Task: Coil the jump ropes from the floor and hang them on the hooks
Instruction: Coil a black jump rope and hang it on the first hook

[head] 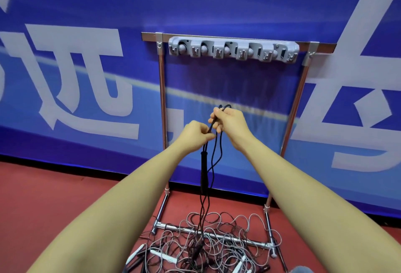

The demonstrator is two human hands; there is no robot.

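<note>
I hold a black jump rope [213,153] in front of the metal rack. My right hand [227,120] grips a bunch of its loops near the top, fingers closed. Just below and to the left, my left hand [195,136] pinches the same cord. One black handle [204,170] dangles beneath my hands, and strands run down to the floor. A tangled pile of grey and black ropes [208,244] with white handles lies on the red floor at the rack's base. The grey hook strip [233,50] on the rack's top bar carries no ropes.
The chrome rack frame [162,103] stands against a blue banner wall with white lettering. Its base bars [217,234] lie on the red floor under the rope pile. Open red floor stretches to the left.
</note>
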